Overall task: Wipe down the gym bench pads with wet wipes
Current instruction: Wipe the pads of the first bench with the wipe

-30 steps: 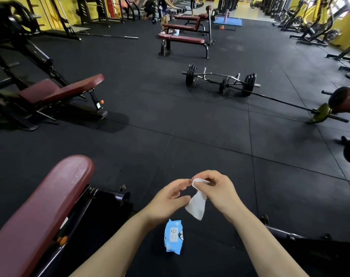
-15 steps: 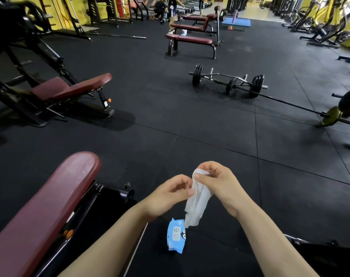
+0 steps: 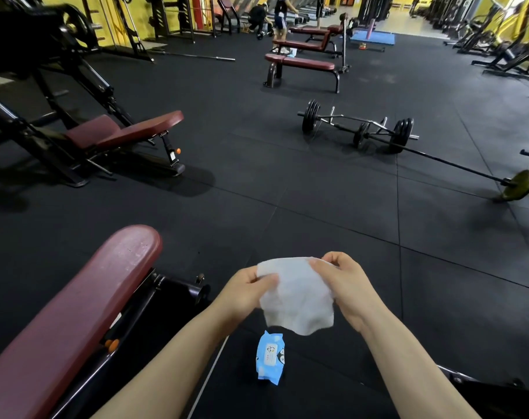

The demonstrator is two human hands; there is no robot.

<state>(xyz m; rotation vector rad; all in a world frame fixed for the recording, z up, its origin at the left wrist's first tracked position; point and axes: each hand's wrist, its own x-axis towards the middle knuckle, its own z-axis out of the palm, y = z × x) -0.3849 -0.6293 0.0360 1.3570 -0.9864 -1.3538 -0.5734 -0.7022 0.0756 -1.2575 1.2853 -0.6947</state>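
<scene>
A: Item one, wet wipe (image 3: 296,294)?
B: White, spread open in the air, left hand (image 3: 245,293) pinching its left edge, right hand (image 3: 343,287) pinching the top right.
A: Item two, pack of wipes (image 3: 270,361)?
B: Blue, on the black floor (image 3: 317,192) below the hands.
A: Bench pad (image 3: 72,316)?
B: Maroon, just left of the left forearm.

My two bare forearms reach forward side by side. My left hand (image 3: 245,293) and right hand (image 3: 344,285) are raised level, fingers curled, each pinching an upper corner of a white rectangular wet wipe (image 3: 296,297).
</scene>
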